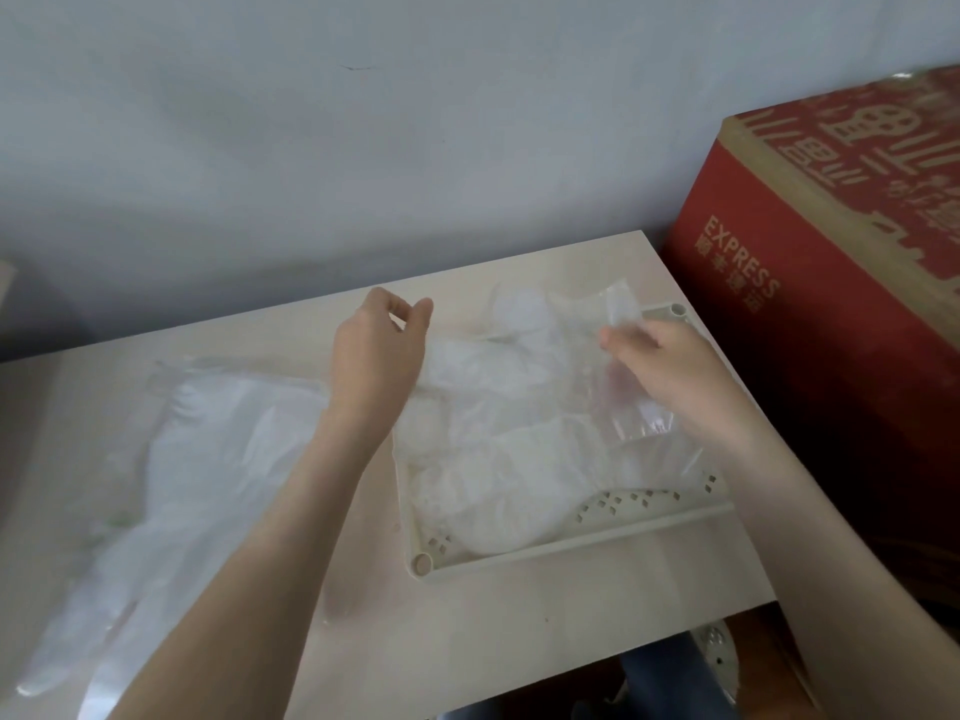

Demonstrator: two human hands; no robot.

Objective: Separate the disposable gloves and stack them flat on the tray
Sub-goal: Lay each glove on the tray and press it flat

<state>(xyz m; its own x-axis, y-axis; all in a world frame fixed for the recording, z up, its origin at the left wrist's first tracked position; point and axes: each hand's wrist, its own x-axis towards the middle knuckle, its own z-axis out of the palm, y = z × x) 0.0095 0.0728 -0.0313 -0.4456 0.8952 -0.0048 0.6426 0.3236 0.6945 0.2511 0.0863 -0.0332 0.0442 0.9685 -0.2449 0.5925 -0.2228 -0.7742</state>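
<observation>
Spreading a loose heap of clear gloves (171,485) toward the near left corner of the tabletop (519,615). Holding flat stacked gloves (498,459) in the beige tray (571,540) by the right edge. Gripping one clear glove (631,407) in the right hand (670,371) over the tray's far side (fingers showing through the film). Hovering the left hand (376,356), fingers loosely curled; cannot tell whether pinching any film. Bordering a red box (810,283) past the far right corner.
</observation>
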